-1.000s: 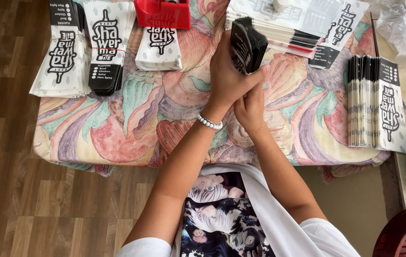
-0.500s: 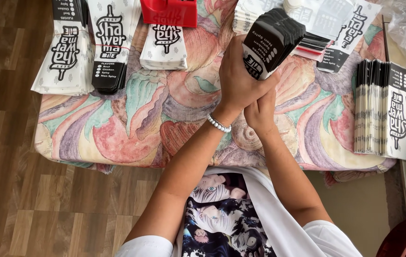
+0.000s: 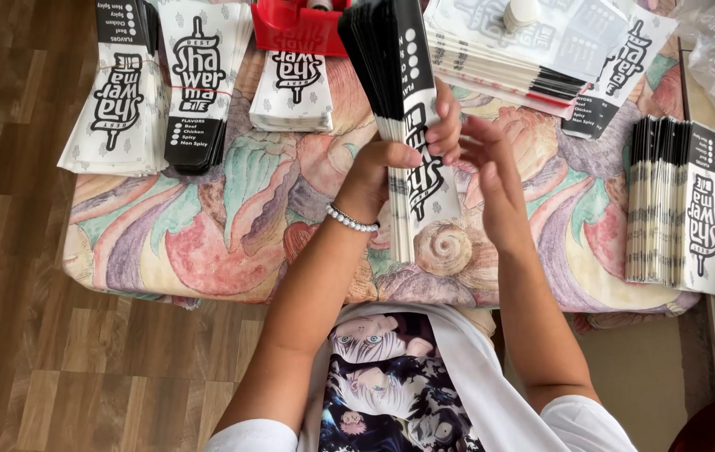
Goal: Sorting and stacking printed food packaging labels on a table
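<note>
Left hand [image 3: 374, 172] clamped round bag stack [image 3: 403, 100], held upright above counter [image 3: 232, 226], right hand [image 3: 491, 180] open, fingers spread, fingertips at stack's edge, stack now fanned and stood taller than half a second ago

L hand [image 3: 378, 172] fingers curled shut, R hand [image 3: 496, 180] open, fingers spread, forearms raised.

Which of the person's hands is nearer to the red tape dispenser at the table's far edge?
Left. The left hand grips the paper-bag stack just below the red tape dispenser; the right hand is further right.
</note>
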